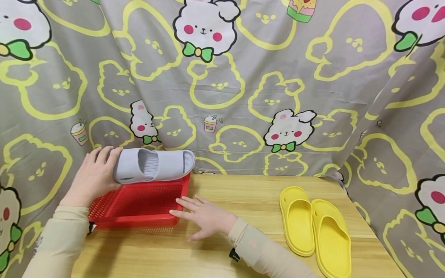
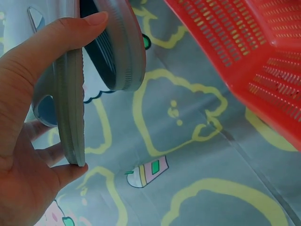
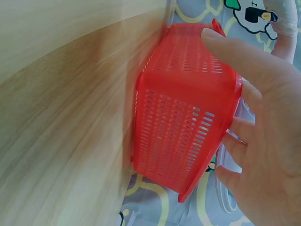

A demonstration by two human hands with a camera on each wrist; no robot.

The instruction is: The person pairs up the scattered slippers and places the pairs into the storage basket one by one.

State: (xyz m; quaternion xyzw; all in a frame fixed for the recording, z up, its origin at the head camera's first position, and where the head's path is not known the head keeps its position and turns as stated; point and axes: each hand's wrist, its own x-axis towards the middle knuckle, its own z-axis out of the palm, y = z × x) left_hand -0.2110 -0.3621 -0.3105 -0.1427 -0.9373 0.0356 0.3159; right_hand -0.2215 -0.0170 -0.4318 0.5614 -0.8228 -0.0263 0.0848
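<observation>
Above red basket (image 1: 133,221), left fingers (image 1: 102,156) grip grey footwear (image 1: 170,165); right fingers (image 1: 187,204) spread at rim (image 1: 185,188), tabletop (image 1: 250,200) roomy rightward.

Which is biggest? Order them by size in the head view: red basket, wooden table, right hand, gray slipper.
Largest to smallest, as they appear:
1. wooden table
2. red basket
3. gray slipper
4. right hand

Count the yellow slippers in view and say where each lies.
2: the left yellow slipper lies on the table, nearer the red basket; the right yellow slipper lies beside it, farther away. None appears hidden.
</observation>
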